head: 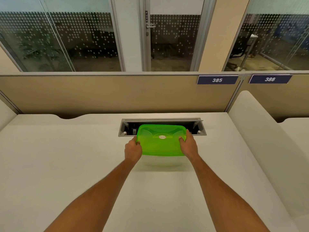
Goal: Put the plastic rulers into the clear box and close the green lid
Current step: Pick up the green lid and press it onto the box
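A translucent green lid (pixel 160 141) sits on top of a clear box (pixel 163 160) near the middle of the white desk. The box's front wall shows faintly below the lid. My left hand (pixel 133 150) grips the lid's left edge with the thumb on top. My right hand (pixel 189 144) holds the right edge the same way. A small round sticker marks the lid's centre. No rulers can be made out; whatever is in the box is hidden by the lid.
An open cable tray (pixel 199 129) is recessed in the white desk (pixel 66 164) just behind the box. A beige partition (pixel 117 94) with number plates 385 and 386 closes off the back. A rounded white divider (pixel 250 124) stands at the right.
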